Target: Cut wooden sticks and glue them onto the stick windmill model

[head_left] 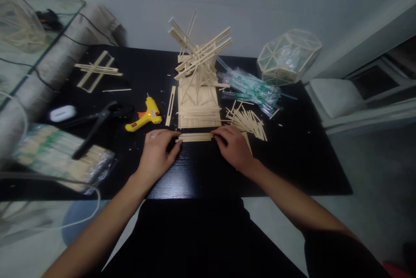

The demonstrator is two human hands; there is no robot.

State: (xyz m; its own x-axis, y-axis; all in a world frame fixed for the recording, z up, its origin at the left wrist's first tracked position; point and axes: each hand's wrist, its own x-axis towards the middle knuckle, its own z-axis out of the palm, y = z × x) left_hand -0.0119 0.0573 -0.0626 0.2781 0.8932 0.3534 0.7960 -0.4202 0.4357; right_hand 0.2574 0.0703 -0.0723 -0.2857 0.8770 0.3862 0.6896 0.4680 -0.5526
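Note:
A short row of thin wooden sticks (pixel 195 137) lies side by side on the black table in front of me. My left hand (pixel 156 148) pinches the row's left end between thumb and fingers. At the right end, my right hand (pixel 234 144) closes on the stick tips in the same way. Just beyond them is a windmill model (pixel 199 70) of glued sticks with crossed blades, on a slatted stick base (pixel 199 117). Several loose sticks lie across that base. A pile of short sticks (pixel 248 123) spreads beyond my right hand, and a yellow glue gun (pixel 147 115) lies beyond my left.
Left on the table (pixel 276 174) are a stick cross (pixel 99 71), black cutters (pixel 97 124), a white case (pixel 63 113) and a bag of sticks (pixel 58 154). Plastic wrappers (pixel 251 87) and a faceted stick frame (pixel 289 57) stand back right. A white cable (pixel 94 208) hangs at left.

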